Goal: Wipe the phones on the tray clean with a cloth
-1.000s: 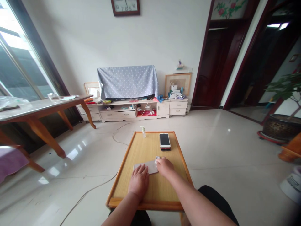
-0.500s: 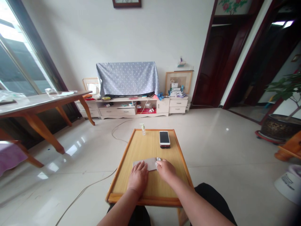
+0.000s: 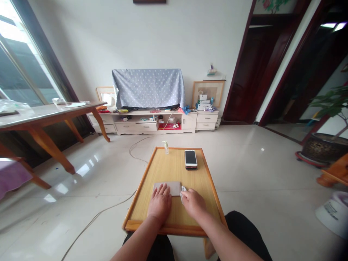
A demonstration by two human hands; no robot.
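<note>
Two hands on the desk (image 3: 174, 166), both low over a flat grey pad (image 3: 166, 188) lying in the near half of the surface. Left hand (image 3: 160, 203) palm down with fingers spread, fingertips resting on the pad's lower edge, nothing clamped. Right hand (image 3: 193, 203) just beside the pad's right end, fingers curled down over a small white wad (image 3: 183, 194), perhaps tissue; whether gripped or only pressed, impossible to tell at this size. Hands apart but close together, with the wad touching or almost touching the pad. Handling confined, as far as the view goes, to pad and wad: no mark or change readable on the pad's surface, so nothing to show what is finished or what remains. Farther up the desk, well apart from both hands, a white-framed smartphone (image 3: 190, 158) lying screen up on a darker phone or case, and a small pump bottle (image 3: 166, 148) of clear gel standing upright near the far edge, neither one held. Beyond the desk, a thin cable (image 3: 103, 210) trailing across the tiled floor.
</note>
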